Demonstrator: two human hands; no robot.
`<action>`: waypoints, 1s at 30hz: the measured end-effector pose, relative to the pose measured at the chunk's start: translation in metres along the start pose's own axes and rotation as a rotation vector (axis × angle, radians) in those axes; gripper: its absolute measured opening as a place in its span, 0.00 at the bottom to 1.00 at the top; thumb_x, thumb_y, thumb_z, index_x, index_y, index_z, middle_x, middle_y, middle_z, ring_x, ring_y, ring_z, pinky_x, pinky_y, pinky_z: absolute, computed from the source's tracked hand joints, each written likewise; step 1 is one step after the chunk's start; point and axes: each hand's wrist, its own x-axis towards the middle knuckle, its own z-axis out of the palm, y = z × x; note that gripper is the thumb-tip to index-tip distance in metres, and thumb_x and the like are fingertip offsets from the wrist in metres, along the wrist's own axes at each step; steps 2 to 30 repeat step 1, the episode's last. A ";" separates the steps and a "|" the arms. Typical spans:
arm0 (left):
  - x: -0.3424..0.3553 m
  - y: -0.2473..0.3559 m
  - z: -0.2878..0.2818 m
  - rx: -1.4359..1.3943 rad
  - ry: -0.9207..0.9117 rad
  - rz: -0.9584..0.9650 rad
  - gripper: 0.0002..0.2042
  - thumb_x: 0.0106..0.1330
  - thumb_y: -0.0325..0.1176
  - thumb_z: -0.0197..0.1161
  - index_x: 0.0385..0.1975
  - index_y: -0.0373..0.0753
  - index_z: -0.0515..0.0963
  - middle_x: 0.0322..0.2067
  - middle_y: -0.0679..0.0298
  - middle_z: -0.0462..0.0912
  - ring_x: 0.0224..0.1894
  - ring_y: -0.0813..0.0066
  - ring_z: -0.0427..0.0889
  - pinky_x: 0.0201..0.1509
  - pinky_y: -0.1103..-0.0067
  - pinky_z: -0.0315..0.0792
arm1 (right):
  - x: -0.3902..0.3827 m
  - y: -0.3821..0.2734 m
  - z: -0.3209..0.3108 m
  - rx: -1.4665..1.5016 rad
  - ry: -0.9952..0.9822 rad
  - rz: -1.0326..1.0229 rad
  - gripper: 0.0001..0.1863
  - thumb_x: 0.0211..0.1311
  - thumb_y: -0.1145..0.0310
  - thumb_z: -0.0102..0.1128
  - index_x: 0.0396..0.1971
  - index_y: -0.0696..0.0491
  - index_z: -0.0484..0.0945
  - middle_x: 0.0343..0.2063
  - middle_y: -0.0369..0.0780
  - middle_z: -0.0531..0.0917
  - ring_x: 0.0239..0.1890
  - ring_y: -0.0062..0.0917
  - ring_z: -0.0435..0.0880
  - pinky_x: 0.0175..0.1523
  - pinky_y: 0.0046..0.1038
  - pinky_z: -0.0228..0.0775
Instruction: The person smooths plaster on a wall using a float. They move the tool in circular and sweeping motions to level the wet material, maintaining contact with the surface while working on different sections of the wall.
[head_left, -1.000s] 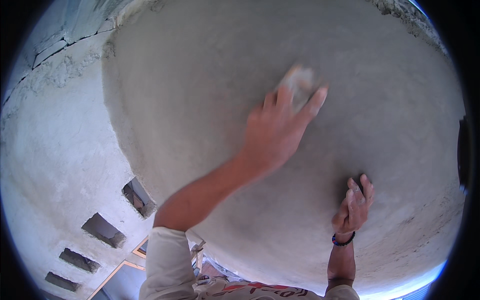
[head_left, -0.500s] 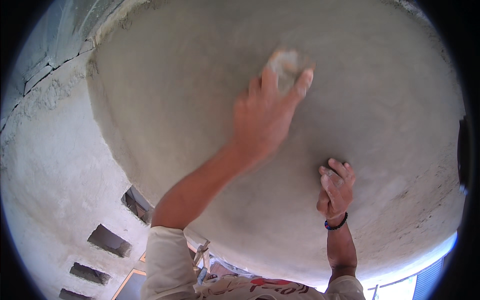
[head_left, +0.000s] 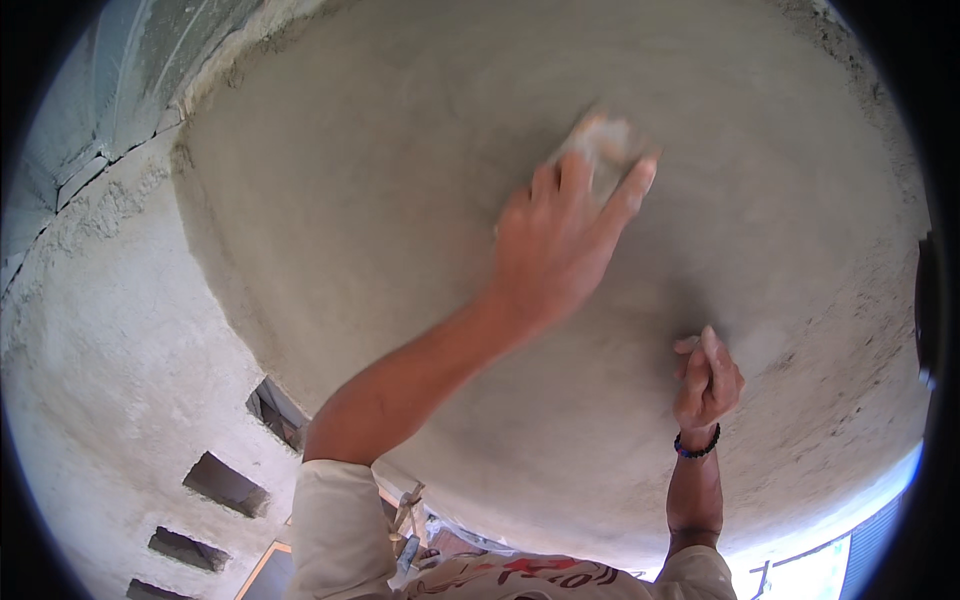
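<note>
Left hand point(head_left: 560, 245) presses a sponge float point(head_left: 605, 145), fingers clamped over it, against wet ceiling plaster point(head_left: 400, 180); uneven pressure could gouge it. Right hand point(head_left: 706, 380), below the float, fingers curled together, touches plaster.

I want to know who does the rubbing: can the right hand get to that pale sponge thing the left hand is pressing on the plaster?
Probably yes: the right hand rests on the same plaster, nothing between it and the sponge, though the left hand covers it.

My pale whitish sponge point(head_left: 605, 140), at twelve o'clock, lies against the grey plaster ceiling point(head_left: 400, 180), faintly swirled. My cream sleeve point(head_left: 335, 530) shows at six, a dark beaded bracelet point(head_left: 697, 446) at four.
</note>
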 end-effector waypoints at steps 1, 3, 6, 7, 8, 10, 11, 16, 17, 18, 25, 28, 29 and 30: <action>0.004 0.002 0.000 0.005 0.010 0.006 0.24 0.69 0.40 0.58 0.65 0.55 0.67 0.39 0.62 0.76 0.31 0.59 0.79 0.40 0.62 0.76 | 0.002 0.003 -0.002 0.001 0.009 -0.009 0.22 0.60 0.84 0.45 0.53 0.61 0.78 0.16 0.39 0.77 0.17 0.21 0.76 0.28 0.25 0.76; 0.004 0.002 0.000 0.005 0.010 0.006 0.24 0.69 0.40 0.58 0.65 0.55 0.67 0.39 0.62 0.76 0.31 0.59 0.79 0.40 0.62 0.76 | 0.002 0.003 -0.002 0.001 0.009 -0.009 0.22 0.60 0.84 0.45 0.53 0.61 0.78 0.16 0.39 0.77 0.17 0.21 0.76 0.28 0.25 0.76; 0.004 0.002 0.000 0.005 0.010 0.006 0.24 0.69 0.40 0.58 0.65 0.55 0.67 0.39 0.62 0.76 0.31 0.59 0.79 0.40 0.62 0.76 | 0.002 0.003 -0.002 0.001 0.009 -0.009 0.22 0.60 0.84 0.45 0.53 0.61 0.78 0.16 0.39 0.77 0.17 0.21 0.76 0.28 0.25 0.76; 0.004 0.002 0.000 0.005 0.010 0.006 0.24 0.69 0.40 0.58 0.65 0.55 0.67 0.39 0.62 0.76 0.31 0.59 0.79 0.40 0.62 0.76 | 0.002 0.003 -0.002 0.001 0.009 -0.009 0.22 0.60 0.84 0.45 0.53 0.61 0.78 0.16 0.39 0.77 0.17 0.21 0.76 0.28 0.25 0.76; 0.004 0.002 0.000 0.005 0.010 0.006 0.24 0.69 0.40 0.58 0.65 0.55 0.67 0.39 0.62 0.76 0.31 0.59 0.79 0.40 0.62 0.76 | 0.002 0.003 -0.002 0.001 0.009 -0.009 0.22 0.60 0.84 0.45 0.53 0.61 0.78 0.16 0.39 0.77 0.17 0.21 0.76 0.28 0.25 0.76; 0.004 0.002 0.000 0.005 0.010 0.006 0.24 0.69 0.40 0.58 0.65 0.55 0.67 0.39 0.62 0.76 0.31 0.59 0.79 0.40 0.62 0.76 | 0.002 0.003 -0.002 0.001 0.009 -0.009 0.22 0.60 0.84 0.45 0.53 0.61 0.78 0.16 0.39 0.77 0.17 0.21 0.76 0.28 0.25 0.76; 0.004 0.002 0.000 0.005 0.010 0.006 0.24 0.69 0.40 0.58 0.65 0.55 0.67 0.39 0.62 0.76 0.31 0.59 0.79 0.40 0.62 0.76 | 0.002 0.003 -0.002 0.001 0.009 -0.009 0.22 0.60 0.84 0.45 0.53 0.61 0.78 0.16 0.39 0.77 0.17 0.21 0.76 0.28 0.25 0.76; 0.004 0.002 0.000 0.005 0.010 0.006 0.24 0.69 0.40 0.58 0.65 0.55 0.67 0.39 0.62 0.76 0.31 0.59 0.79 0.40 0.62 0.76 | 0.002 0.003 -0.002 0.001 0.009 -0.009 0.22 0.60 0.84 0.45 0.53 0.61 0.78 0.16 0.39 0.77 0.17 0.21 0.76 0.28 0.25 0.76; 0.004 0.002 0.000 0.005 0.010 0.006 0.24 0.69 0.40 0.58 0.65 0.55 0.67 0.39 0.62 0.76 0.31 0.59 0.79 0.40 0.62 0.76 | 0.002 0.003 -0.002 0.001 0.009 -0.009 0.22 0.60 0.84 0.45 0.53 0.61 0.78 0.16 0.39 0.77 0.17 0.21 0.76 0.28 0.25 0.76; 0.004 0.002 0.000 0.005 0.010 0.006 0.24 0.69 0.40 0.58 0.65 0.55 0.67 0.39 0.62 0.76 0.31 0.59 0.79 0.40 0.62 0.76 | 0.002 0.003 -0.002 0.001 0.009 -0.009 0.22 0.60 0.84 0.45 0.53 0.61 0.78 0.16 0.39 0.77 0.17 0.21 0.76 0.28 0.25 0.76; 0.004 0.002 0.000 0.005 0.010 0.006 0.24 0.69 0.40 0.58 0.65 0.55 0.67 0.39 0.62 0.76 0.31 0.59 0.79 0.40 0.62 0.76 | 0.002 0.003 -0.002 0.001 0.009 -0.009 0.22 0.60 0.84 0.45 0.53 0.61 0.78 0.16 0.39 0.77 0.17 0.21 0.76 0.28 0.25 0.76; 0.004 0.002 0.000 0.005 0.010 0.006 0.24 0.69 0.40 0.58 0.65 0.55 0.67 0.39 0.62 0.76 0.31 0.59 0.79 0.40 0.62 0.76 | 0.002 0.003 -0.002 0.001 0.009 -0.009 0.22 0.60 0.84 0.45 0.53 0.61 0.78 0.16 0.39 0.77 0.17 0.21 0.76 0.28 0.25 0.76; 0.004 0.002 0.000 0.005 0.010 0.006 0.24 0.69 0.40 0.58 0.65 0.55 0.67 0.39 0.62 0.76 0.31 0.59 0.79 0.40 0.62 0.76 | 0.002 0.003 -0.002 0.001 0.009 -0.009 0.22 0.60 0.84 0.45 0.53 0.61 0.78 0.16 0.39 0.77 0.17 0.21 0.76 0.28 0.25 0.76; 0.004 0.002 0.000 0.005 0.010 0.006 0.24 0.69 0.40 0.58 0.65 0.55 0.67 0.39 0.62 0.76 0.31 0.59 0.79 0.40 0.62 0.76 | 0.002 0.003 -0.002 0.001 0.009 -0.009 0.22 0.60 0.84 0.45 0.53 0.61 0.78 0.16 0.39 0.77 0.17 0.21 0.76 0.28 0.25 0.76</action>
